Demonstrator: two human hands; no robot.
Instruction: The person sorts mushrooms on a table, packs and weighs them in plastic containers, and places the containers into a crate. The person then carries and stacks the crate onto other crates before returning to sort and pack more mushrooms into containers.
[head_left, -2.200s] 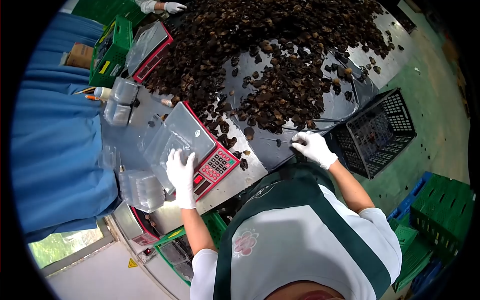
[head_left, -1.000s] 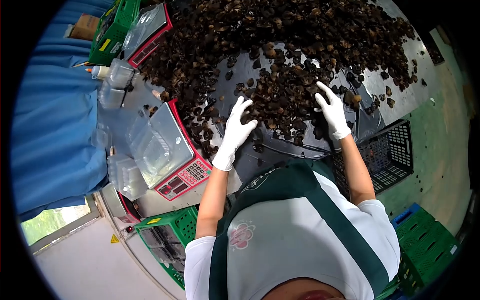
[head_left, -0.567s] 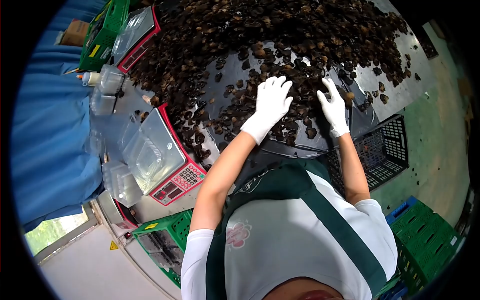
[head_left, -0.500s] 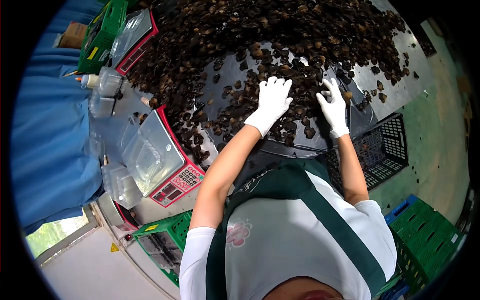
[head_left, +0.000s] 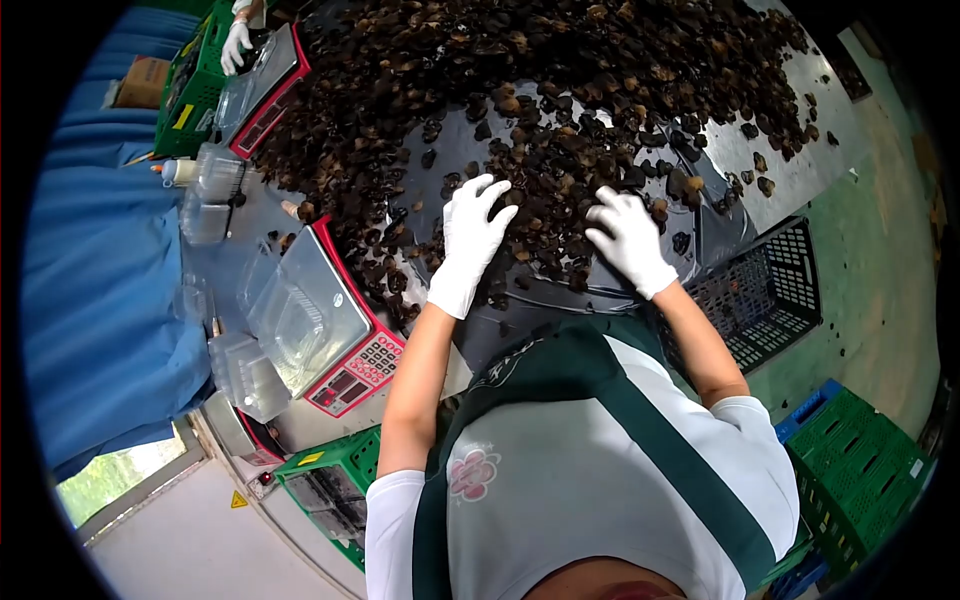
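Dark brown wood ear mushrooms (head_left: 560, 165) lie in a loose heap on black plastic sheeting (head_left: 505, 325) over the metal table. Wearing a white glove, my left hand (head_left: 472, 240) is at the left side of this smaller heap, fingers apart and slightly bent, thumb toward the mushrooms. On the heap's right side, my right hand (head_left: 632, 245), also gloved, has its fingers spread and pointing inward. Both hands appear to touch mushrooms at the edges, with nothing visibly gripped. A much larger pile (head_left: 430, 50) covers the far part of the table.
Left of the heap stands a red-framed scale (head_left: 350, 375) with a clear plastic box (head_left: 290, 325) on it. Another scale (head_left: 265, 90) is farther back, near a co-worker's gloved hand (head_left: 237, 45). A black crate (head_left: 770, 290) sits at right; green crates (head_left: 865, 470) are stacked lower right.
My left hand has moved left and nearer my body, off the heap's middle to its side. My right hand has shifted left and down. A co-worker's gloved hand has appeared at the upper left.
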